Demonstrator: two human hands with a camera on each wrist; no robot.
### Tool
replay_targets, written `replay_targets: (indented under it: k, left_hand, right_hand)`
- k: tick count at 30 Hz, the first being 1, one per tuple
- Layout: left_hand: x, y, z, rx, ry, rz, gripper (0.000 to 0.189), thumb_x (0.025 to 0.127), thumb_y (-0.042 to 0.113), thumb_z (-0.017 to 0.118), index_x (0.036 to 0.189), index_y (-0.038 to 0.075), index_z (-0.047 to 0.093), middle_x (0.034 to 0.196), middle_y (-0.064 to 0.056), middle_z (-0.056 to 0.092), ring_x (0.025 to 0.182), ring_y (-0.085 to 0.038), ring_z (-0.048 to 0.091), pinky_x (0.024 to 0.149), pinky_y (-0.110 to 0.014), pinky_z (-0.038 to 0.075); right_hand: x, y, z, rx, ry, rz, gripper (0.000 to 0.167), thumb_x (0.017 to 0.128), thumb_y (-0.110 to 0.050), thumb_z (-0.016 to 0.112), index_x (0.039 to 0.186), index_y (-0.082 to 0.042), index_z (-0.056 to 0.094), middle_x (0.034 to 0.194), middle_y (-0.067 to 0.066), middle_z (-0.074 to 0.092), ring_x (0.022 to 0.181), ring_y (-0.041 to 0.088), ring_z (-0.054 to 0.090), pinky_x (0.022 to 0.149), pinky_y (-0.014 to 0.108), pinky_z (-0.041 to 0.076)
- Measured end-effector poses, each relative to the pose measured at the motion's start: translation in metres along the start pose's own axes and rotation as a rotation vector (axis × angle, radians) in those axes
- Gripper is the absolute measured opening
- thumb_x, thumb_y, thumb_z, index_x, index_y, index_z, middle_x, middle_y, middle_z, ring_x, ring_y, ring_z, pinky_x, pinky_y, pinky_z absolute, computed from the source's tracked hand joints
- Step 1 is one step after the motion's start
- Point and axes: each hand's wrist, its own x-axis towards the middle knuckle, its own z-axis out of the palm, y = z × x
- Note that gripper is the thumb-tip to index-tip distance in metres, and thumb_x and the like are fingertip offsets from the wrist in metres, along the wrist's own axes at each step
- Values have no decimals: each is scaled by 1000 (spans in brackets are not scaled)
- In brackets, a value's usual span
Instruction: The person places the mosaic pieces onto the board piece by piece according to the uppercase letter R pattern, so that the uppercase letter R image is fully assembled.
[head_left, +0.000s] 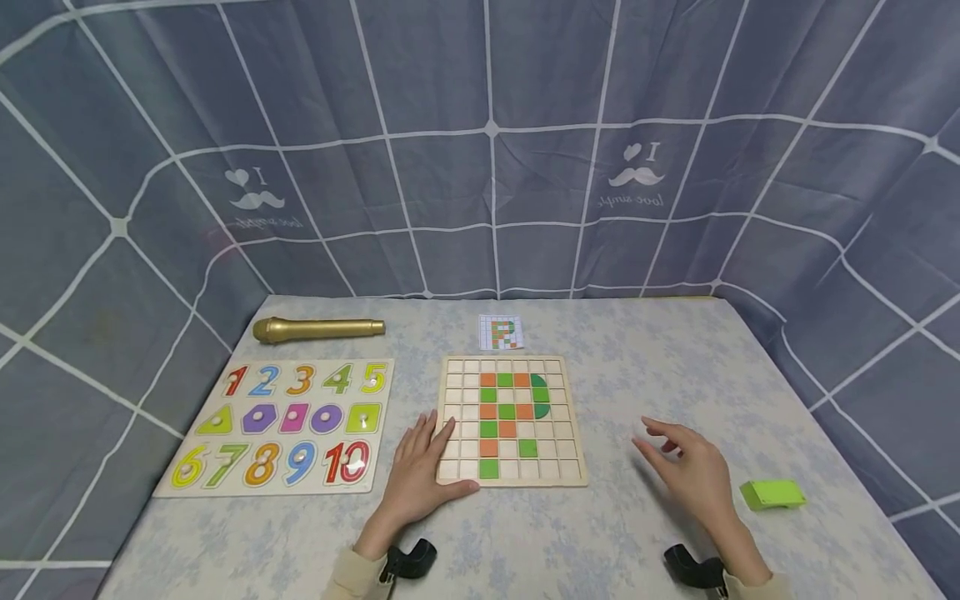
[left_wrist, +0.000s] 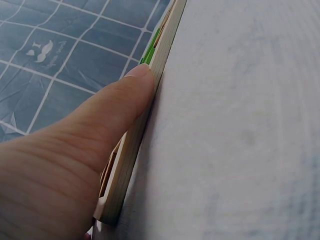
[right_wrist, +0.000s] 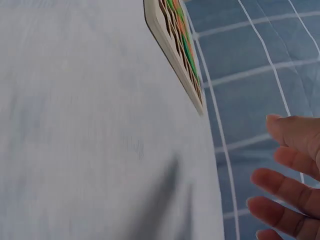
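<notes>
A wooden grid board (head_left: 525,483) lies on the table, with orange and green square tiles (head_left: 507,412) and two rounded green pieces (head_left: 540,411) set in its cells. At the board's lower left corner rests my left hand (head_left: 420,479), fingers extended along the left side and thumb on the bottom edge. In the left wrist view that thumb (left_wrist: 115,102) touches the wooden rim. My right hand (head_left: 697,479) is held above the table, right of the board. Its fingers (right_wrist: 280,182) are loosely bent, and nothing shows between them. Behind the board lies a small pattern card (head_left: 484,325).
A puzzle board (head_left: 262,487) with numbers and shapes lies at the left, and a gold microphone (head_left: 322,328) behind it. Right of my right hand sits a bright green block (head_left: 772,494). A grey-blue curtain (head_left: 547,183) surrounds the table's back and sides.
</notes>
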Motion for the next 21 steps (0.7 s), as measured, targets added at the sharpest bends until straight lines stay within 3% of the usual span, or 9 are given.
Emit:
replay_targets:
  k: [7, 13, 21]
  left_hand:
    - [0, 0, 0, 10, 15, 10, 98, 70, 58, 74, 145, 5, 39, 150, -24, 25, 140, -39, 13, 109, -56, 12]
    - [0, 0, 0, 2, 15, 11, 98, 70, 57, 75, 145, 4, 40, 150, -24, 25, 140, -40, 13, 109, -56, 12]
    - [0, 1, -1, 6, 14, 14, 97, 70, 56, 75, 144, 4, 40, 150, -25, 25, 140, -40, 13, 109, -56, 12]
  right_hand:
    - [-10, 9, -24, -51, 26, 149, 38, 69, -12, 84, 104, -4, 74, 83, 10, 71, 57, 20, 58, 37, 26, 37]
    - [-18, 13, -34, -133, -37, 270, 39, 73, -19, 82, 106, -1, 72, 88, 13, 70, 57, 21, 58, 37, 26, 33]
    - [-28, 16, -39, -183, -110, 312, 42, 71, -24, 83, 102, 4, 72, 74, 12, 65, 48, 12, 48, 36, 27, 31]
